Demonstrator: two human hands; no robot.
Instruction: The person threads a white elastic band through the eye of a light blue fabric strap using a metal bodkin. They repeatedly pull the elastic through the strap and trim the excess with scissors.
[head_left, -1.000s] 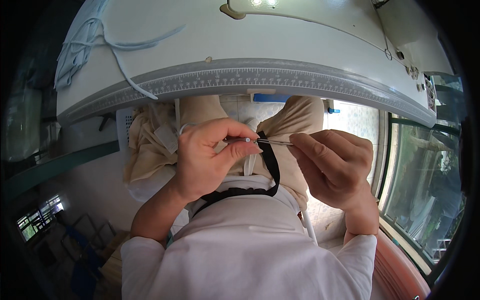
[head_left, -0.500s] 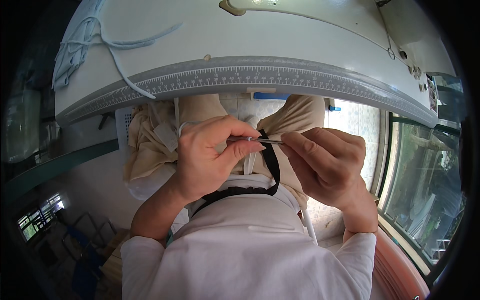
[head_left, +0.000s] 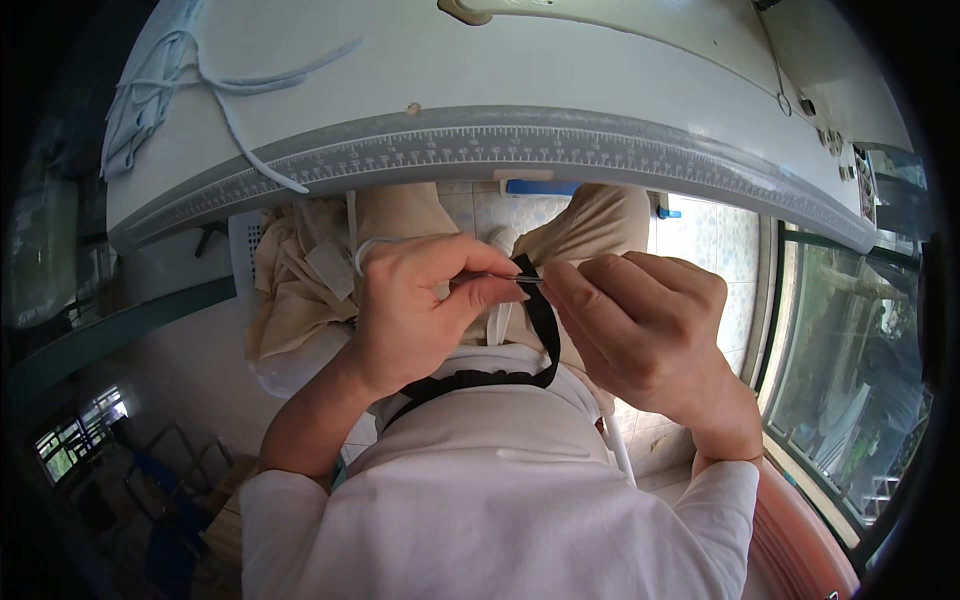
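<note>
Over my lap, my left hand (head_left: 420, 300) pinches a slim, silvery metal piece (head_left: 528, 279) between thumb and forefinger. From the other side, the closed fingertips of my right hand (head_left: 640, 325) meet the end of the same piece. Only a short stretch of it shows between the two hands, too little to tell its kind. A pale band loops by the back of my left hand. Behind the fingertips hangs a black strap (head_left: 541, 330) that runs down to my waist.
A white tabletop (head_left: 560, 70) edged with a grey ruler strip (head_left: 520, 150) lies ahead. Folded light blue cloth with ties (head_left: 150, 105) rests at its left. Beige fabric (head_left: 300, 280) fills a container beside my left leg. A window (head_left: 850, 370) stands at the right.
My right hand has shifted slightly left, closer to my left fingertips, so less of the metal piece shows between them. My left hand has barely moved.
</note>
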